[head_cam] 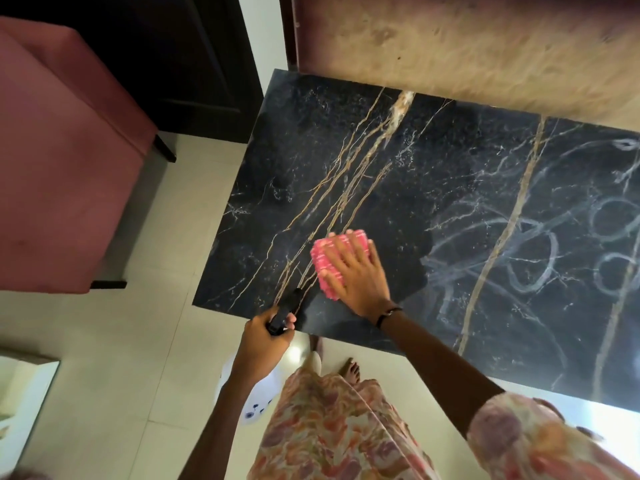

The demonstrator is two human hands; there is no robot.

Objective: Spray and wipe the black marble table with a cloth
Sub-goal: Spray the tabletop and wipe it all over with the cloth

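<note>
Black gold-veined marble table seen from above, pink nubby cloth pressed flat near its front left corner by the right hand with straightened fingers, black spray-bottle head gripped in the left hand, pale swirled streaks spread over the right part of the slab.

a pink chair stands left on the pale tile floor, before a dark door.
</note>
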